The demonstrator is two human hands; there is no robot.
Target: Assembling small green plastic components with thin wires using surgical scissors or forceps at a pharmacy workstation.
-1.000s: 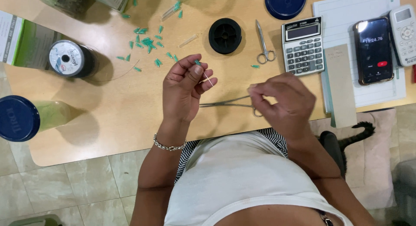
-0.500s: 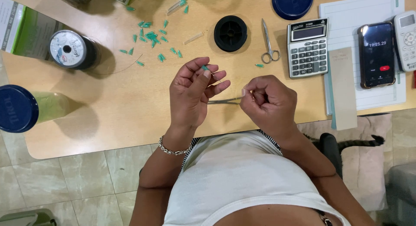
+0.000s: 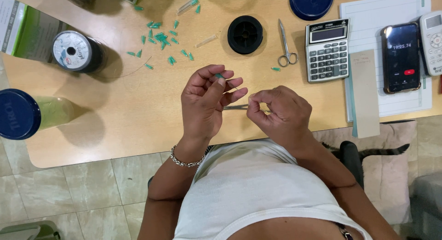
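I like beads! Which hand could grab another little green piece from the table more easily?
Probably the left hand: it is nearer the scattered green pieces, though it already pinches one. The right hand lies farther away.

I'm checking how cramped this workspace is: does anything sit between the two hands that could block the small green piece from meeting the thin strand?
Nothing visible does. The left hand pinches the small green piece at its fingertips, and the right hand holds the thin strand stretched between them. Only bare table shows beneath the gap.

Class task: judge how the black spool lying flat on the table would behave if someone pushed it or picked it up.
The black spool lies on its flat face, so a push would probably slide it, not roll it. It looks like empty plastic, likely light. Stood on edge, its round rim might roll.
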